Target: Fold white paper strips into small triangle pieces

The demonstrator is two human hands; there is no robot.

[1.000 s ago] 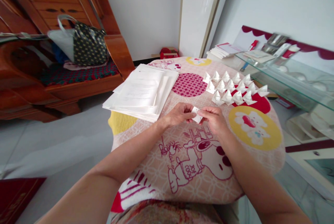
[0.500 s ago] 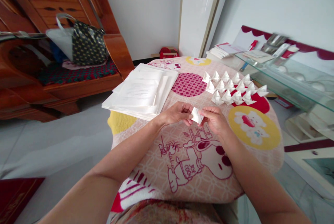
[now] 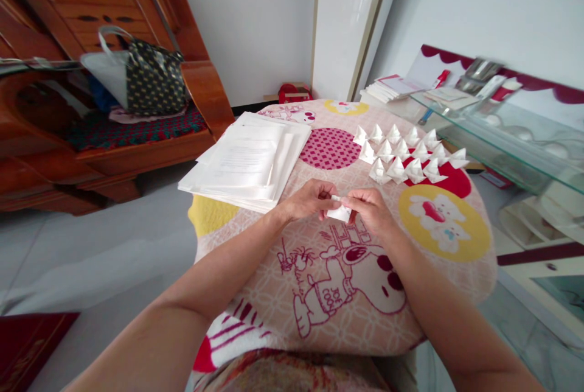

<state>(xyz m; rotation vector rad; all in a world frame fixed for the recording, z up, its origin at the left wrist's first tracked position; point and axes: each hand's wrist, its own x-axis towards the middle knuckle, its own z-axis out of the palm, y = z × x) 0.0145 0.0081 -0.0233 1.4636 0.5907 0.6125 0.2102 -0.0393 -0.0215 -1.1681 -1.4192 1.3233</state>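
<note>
A small folded white paper (image 3: pixel 339 212) is held between both hands over the middle of the cloth-covered table (image 3: pixel 274 258). My left hand (image 3: pixel 314 198) pinches its left side, the thumb on top. The thumb and fingers of my right hand (image 3: pixel 368 206) grip its upper right edge. Beyond and to the right, several folded white paper shapes with pointed tips (image 3: pixel 402 151) stand in rows. To the left of my hands lies a stack of white paper sheets (image 3: pixel 246 157), the top one bearing faint print.
A glass shelf (image 3: pixel 511 136) with metal cups and papers adjoins the table's right side. At the left is a wooden bench (image 3: pixel 205 94) carrying a dark patterned bag (image 3: pixel 155 75). A tall white cabinet (image 3: pixel 340 27) stands behind the table.
The small paper has turned in my fingers, from a tilted diamond to a flatter, wider shape. My thumbs have come closer together on its top edge.
</note>
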